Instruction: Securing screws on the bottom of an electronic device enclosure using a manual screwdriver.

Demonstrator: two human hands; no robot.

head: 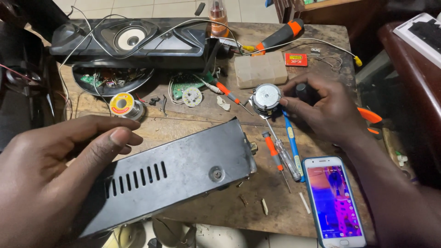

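Left hand [59, 170], lower left of the frame: fingers curled with the thumb pointing right, gripping the left end of a dark metal case [174, 177]; the case runs tilted from lower left up toward the centre, with a row of vent slots and one screw showing on its near face. Right hand [324, 110], right of centre: fingers closed around a small black knob-like part [305, 92], fingertips touching a round silver motor-like unit [267, 97] that lies on the wooden table [202, 124]. Just below that unit: a blue-handled screwdriver [291, 142] and an orange-and-clear screwdriver [278, 156], side by side, pointing up the frame. Lower right: a smartphone [333, 202] with a lit, colourful screen, lying flat near the table edge. Upper left: a long black speaker unit [131, 39] on its side, white wires draped over it. Beneath it: an opened round housing with circuit boards [112, 78], and a spool of solder [123, 104]. Upper centre: a small round LED board [192, 96], an orange-tipped probe [229, 96], a pale translucent compartment box [260, 69], a small red packet [296, 59]. Top centre: an orange-and-black tool handle [282, 34]. Right edge of table: orange-handled pliers [370, 117], partly hidden behind the right wrist.
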